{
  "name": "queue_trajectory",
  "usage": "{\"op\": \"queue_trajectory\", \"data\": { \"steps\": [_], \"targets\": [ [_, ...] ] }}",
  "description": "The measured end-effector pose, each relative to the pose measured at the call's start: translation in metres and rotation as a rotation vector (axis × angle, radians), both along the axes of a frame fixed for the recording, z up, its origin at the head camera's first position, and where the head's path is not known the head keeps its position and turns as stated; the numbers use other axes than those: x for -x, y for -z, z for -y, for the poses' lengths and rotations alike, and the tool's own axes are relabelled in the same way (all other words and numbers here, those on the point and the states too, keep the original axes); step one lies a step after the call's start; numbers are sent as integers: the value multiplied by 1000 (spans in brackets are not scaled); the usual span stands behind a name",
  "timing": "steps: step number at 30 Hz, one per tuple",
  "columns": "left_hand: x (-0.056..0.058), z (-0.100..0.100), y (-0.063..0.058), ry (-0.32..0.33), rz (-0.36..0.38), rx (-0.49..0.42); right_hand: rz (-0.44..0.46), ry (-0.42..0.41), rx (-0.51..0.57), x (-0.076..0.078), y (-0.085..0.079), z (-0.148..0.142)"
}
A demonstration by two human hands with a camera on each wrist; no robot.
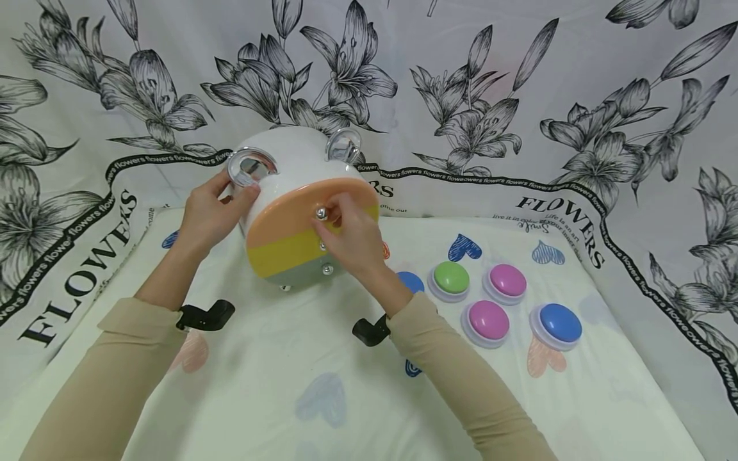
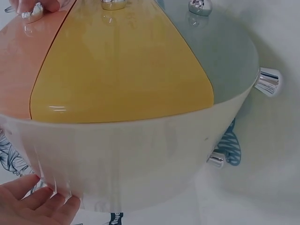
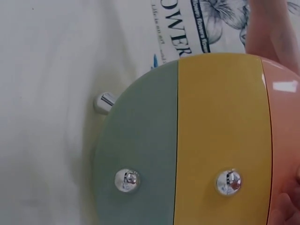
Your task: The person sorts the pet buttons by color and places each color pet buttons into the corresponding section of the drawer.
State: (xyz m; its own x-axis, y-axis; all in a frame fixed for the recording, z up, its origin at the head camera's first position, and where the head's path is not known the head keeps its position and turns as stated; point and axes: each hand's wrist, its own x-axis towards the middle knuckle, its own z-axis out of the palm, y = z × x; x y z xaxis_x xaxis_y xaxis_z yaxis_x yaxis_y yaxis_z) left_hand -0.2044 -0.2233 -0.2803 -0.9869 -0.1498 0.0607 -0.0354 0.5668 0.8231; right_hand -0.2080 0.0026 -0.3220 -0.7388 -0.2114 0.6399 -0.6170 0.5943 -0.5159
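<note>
A rounded white box (image 1: 294, 144) leans back on the cloth, its front facing me. That front has an orange panel (image 1: 282, 208), a yellow panel (image 1: 282, 253) and a grey-green panel (image 1: 300, 275), each with a silver knob. Two silver ring ears stand on top. My left hand (image 1: 210, 214) holds the box's left side beside the left ear (image 1: 252, 165); the left wrist view has its fingertips against the white wall. At the orange panel, my right hand (image 1: 354, 240) pinches the silver knob (image 1: 321, 214). The three panels look flush in the right wrist view.
Right of the box lie several round push lights: a green one (image 1: 451, 278), two pink ones (image 1: 507, 280), a blue one (image 1: 560, 323) and another blue one (image 1: 411, 282) partly behind my right forearm. A flower-printed cloth (image 1: 461, 115) hangs behind.
</note>
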Motion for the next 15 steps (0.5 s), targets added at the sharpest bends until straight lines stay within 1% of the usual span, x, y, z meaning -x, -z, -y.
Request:
{"op": "queue_trajectory", "data": {
  "steps": [3,7,15],
  "targets": [
    [-1,1,0,13,2,-7,11,69,-30,-1,-1,5],
    [0,2,0,26,10,-14,6,131,-58,-2,-2,9],
    [-1,3,0,37,13,-32,4,166,-76,-4,-4,11]
  ]
}}
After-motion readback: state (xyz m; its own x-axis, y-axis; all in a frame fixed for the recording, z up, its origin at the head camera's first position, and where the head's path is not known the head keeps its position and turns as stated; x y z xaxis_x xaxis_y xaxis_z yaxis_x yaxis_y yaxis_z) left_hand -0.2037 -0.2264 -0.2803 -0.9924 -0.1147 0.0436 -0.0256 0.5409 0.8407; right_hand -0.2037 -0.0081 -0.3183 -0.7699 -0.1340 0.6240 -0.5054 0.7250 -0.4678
